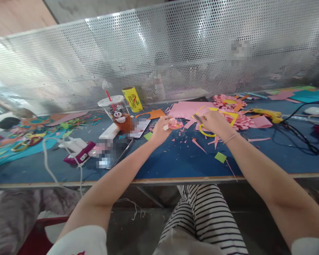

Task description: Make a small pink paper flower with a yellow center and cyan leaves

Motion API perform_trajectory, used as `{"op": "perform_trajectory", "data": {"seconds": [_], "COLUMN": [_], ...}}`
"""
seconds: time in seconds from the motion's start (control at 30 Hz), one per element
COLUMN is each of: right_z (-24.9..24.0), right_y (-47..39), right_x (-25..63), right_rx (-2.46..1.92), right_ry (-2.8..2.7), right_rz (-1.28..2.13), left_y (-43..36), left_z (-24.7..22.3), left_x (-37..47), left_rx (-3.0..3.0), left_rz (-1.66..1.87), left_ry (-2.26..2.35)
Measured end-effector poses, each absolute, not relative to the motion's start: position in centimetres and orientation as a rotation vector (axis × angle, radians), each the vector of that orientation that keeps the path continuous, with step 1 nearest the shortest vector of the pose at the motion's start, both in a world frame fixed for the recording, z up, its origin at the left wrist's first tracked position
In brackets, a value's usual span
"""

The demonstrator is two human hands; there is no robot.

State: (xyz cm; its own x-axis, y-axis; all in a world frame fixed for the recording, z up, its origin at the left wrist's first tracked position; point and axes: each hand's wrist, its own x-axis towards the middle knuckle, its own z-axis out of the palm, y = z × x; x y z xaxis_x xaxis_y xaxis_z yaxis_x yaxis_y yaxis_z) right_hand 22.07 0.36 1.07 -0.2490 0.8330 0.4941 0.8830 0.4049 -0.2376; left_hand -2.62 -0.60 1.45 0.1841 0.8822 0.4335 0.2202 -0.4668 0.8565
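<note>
My left hand (161, 130) is closed around a small pink paper flower (175, 124) with a yellowish middle, held just above the table. To its right, my right hand (214, 122) is closed on scissors (198, 119); a grey metal tip points toward the flower. Yellow loops (207, 134) show below and beside that hand, partly covered by it. Pink paper sheets (184, 109) lie behind both hands. Finished-looking pink paper flowers (239, 120) are piled right of my right hand. Pink scraps (199, 144) and a green paper square (220, 157) lie in front.
A drink cup with a red straw (119, 115), a yellow box (133, 100) and a phone (119, 154) stand or lie left. A purple power block (79, 154) has white cables. A yellow glue gun (268, 115) lies right with a black cord. A perforated metal screen (149, 53) runs behind.
</note>
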Motion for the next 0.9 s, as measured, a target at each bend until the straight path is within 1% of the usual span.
{"op": "perform_trajectory", "data": {"seconds": [0.07,0.17,0.2,0.27,0.37,0.57,0.7,0.9], "right_z": [1.4,1.3,1.1,0.9,0.8,0.8,0.5,0.3], "right_y": [0.0,-0.4,-0.6,-0.8,-0.9,-0.5,-0.3,-0.3], "right_x": [20.8,18.4,17.8,16.9,16.7,17.0,17.0,16.9], "right_rx": [-1.417,-1.191,-1.091,-0.925,-0.816,-0.867,-0.882,-0.909], "right_ry": [-2.042,-1.797,-1.695,-1.569,-1.485,-1.449,-1.487,-1.653], "right_rz": [0.176,1.054,1.262,1.466,1.499,1.335,1.207,1.029], "left_y": [-1.0,-1.5,-1.7,-1.8,-1.7,-1.9,-2.2,-1.1], "left_z": [1.6,1.8,1.8,1.6,1.3,1.3,1.5,1.2], "left_x": [-2.6,-2.5,-2.5,-2.5,-2.4,-2.6,-2.2,-1.9], "left_rx": [2.067,2.133,2.122,2.097,2.118,2.207,1.932,1.538], "left_rz": [1.362,1.351,1.341,1.325,1.303,1.329,1.335,1.390], "left_ry": [1.011,1.004,1.004,1.007,0.984,0.834,0.780,0.889]}}
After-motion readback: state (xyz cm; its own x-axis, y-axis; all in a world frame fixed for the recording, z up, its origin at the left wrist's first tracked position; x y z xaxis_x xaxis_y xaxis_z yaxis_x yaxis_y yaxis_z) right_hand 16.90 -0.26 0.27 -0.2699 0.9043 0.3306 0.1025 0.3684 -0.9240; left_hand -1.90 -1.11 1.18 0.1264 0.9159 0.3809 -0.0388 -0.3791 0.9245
